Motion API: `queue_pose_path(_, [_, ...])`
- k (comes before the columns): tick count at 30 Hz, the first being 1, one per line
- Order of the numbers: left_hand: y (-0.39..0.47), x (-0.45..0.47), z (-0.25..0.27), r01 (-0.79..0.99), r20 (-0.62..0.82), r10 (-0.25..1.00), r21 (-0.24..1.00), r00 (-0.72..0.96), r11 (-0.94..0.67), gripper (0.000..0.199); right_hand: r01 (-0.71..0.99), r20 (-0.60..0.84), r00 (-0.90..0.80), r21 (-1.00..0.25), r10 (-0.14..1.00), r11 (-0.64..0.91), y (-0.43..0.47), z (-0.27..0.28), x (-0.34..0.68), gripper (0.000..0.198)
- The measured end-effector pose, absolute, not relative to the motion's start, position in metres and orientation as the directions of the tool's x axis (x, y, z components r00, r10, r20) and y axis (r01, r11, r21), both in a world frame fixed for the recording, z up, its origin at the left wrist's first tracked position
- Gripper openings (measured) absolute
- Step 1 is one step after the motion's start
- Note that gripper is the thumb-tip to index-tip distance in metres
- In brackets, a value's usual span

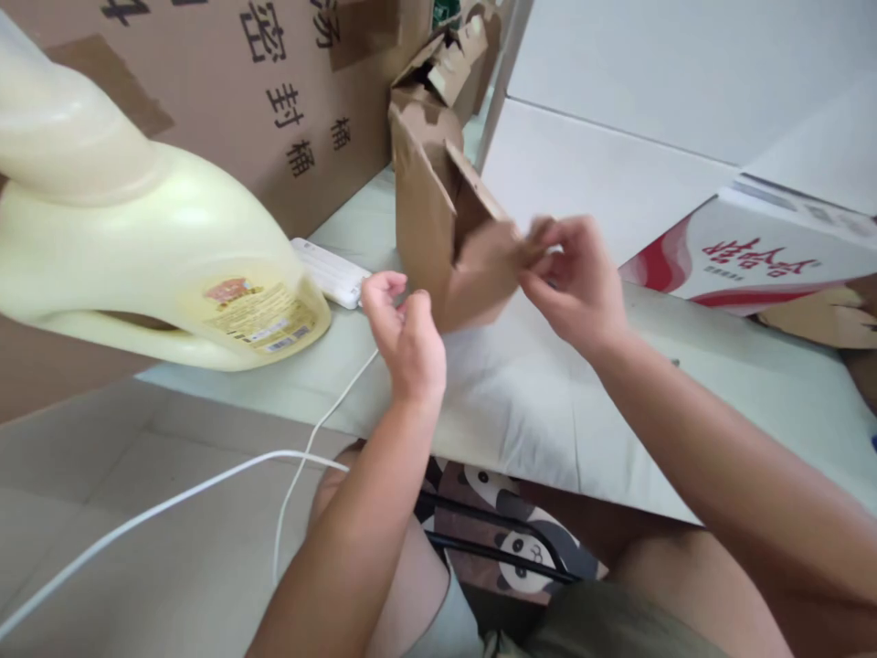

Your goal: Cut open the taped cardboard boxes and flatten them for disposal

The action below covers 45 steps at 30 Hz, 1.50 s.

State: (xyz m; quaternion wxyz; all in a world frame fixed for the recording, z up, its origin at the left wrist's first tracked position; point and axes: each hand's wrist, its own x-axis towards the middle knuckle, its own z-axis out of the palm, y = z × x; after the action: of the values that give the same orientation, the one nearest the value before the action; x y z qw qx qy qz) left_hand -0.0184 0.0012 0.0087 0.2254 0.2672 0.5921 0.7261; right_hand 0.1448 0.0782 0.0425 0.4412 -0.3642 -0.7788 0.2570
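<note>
A small brown cardboard box point(425, 238) stands open-topped on the pale cloth-covered table point(617, 402). My right hand point(575, 279) is at its right side, thumb and fingers pinched on a cardboard flap point(490, 260); the pinched end is blurred by motion. To the box's lower left, my left hand point(407, 338) is half curled, with a gap between thumb and forefinger and nothing visible between them. Whether its fingertips touch the box I cannot tell. Just behind that hand lies a white power strip point(329, 270).
A large pale yellow jug point(157, 238) looms at the left. Behind it stands a big printed carton point(226, 110). White boxes point(617, 82) and a red-and-white carton point(760, 247) line the back right. White cables point(171, 501) hang at the lower left.
</note>
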Motion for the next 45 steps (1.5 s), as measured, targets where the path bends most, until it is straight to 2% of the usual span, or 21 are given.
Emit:
queue_pose_path(3, [0.005, -0.018, 0.001, -0.028, 0.108, 0.654, 0.981, -0.749, -0.194, 0.014, 0.300, 0.578, -0.194, -0.734, 0.792, 0.609, 0.022, 0.034, 0.211, 0.036])
queue_pose_path(5, [0.010, -0.012, -0.007, -0.054, 0.092, 0.733, 0.984, -0.674, -0.172, 0.009, 0.370, 0.656, -0.100, -0.673, 0.748, 0.640, -0.009, 0.028, 0.248, 0.037])
queue_pose_path(6, [0.013, -0.007, -0.012, -0.043, 0.084, 0.767, 0.989, -0.636, -0.144, 0.008, 0.424, 0.690, -0.073, -0.632, 0.720, 0.649, -0.023, 0.026, 0.263, 0.031])
queue_pose_path(8, [0.019, 0.003, -0.022, 0.046, 0.087, 0.818, 0.996, -0.568, -0.074, 0.012, 0.513, 0.722, -0.058, -0.571, 0.690, 0.640, -0.044, 0.024, 0.287, 0.018])
queue_pose_path(10, [0.021, 0.015, -0.033, 0.229, 0.112, 0.891, 0.973, -0.440, -0.010, 0.016, 0.536, 0.705, -0.083, -0.565, 0.705, 0.627, -0.059, 0.025, 0.303, 0.016])
queue_pose_path(12, [0.021, 0.027, -0.042, 0.485, 0.131, 0.959, 0.874, -0.253, 0.009, 0.018, 0.511, 0.673, -0.087, -0.603, 0.734, 0.613, -0.067, 0.027, 0.315, 0.018])
queue_pose_path(16, [0.015, 0.046, -0.050, 0.672, 0.164, 0.978, 0.740, -0.126, -0.038, 0.019, 0.494, 0.641, -0.051, -0.650, 0.766, 0.577, -0.070, 0.029, 0.334, 0.017])
queue_pose_path(19, [0.014, 0.055, -0.050, 0.824, 0.181, 0.983, 0.562, -0.038, -0.072, 0.027, 0.476, 0.624, 0.012, -0.691, 0.782, 0.544, -0.068, 0.026, 0.344, 0.018])
queue_pose_path(21, [0.014, 0.059, -0.050, 0.875, 0.170, 0.985, 0.481, -0.036, -0.051, 0.029, 0.447, 0.600, 0.064, -0.731, 0.797, 0.515, -0.067, 0.024, 0.347, 0.017])
queue_pose_path(25, [0.015, 0.063, -0.051, 0.905, 0.143, 0.987, 0.425, -0.078, 0.010, 0.030, 0.385, 0.577, 0.113, -0.776, 0.809, 0.500, -0.065, 0.024, 0.349, 0.017])
queue_pose_path(35, [0.016, 0.069, -0.053, 0.963, 0.121, 0.986, 0.259, -0.114, 0.080, 0.034, 0.363, 0.592, 0.047, -0.760, 0.804, 0.539, -0.068, 0.017, 0.365, 0.018])
queue_pose_path(39, [0.017, 0.069, -0.054, 0.973, 0.145, 0.985, 0.222, -0.094, 0.061, 0.036, 0.365, 0.554, 0.057, -0.786, 0.831, 0.499, -0.072, 0.011, 0.375, 0.022])
queue_pose_path(45, [0.016, 0.069, -0.053, 0.972, 0.133, 0.987, 0.228, -0.096, 0.064, 0.036, 0.295, 0.504, 0.109, -0.840, 0.857, 0.456, -0.072, 0.007, 0.373, 0.026])
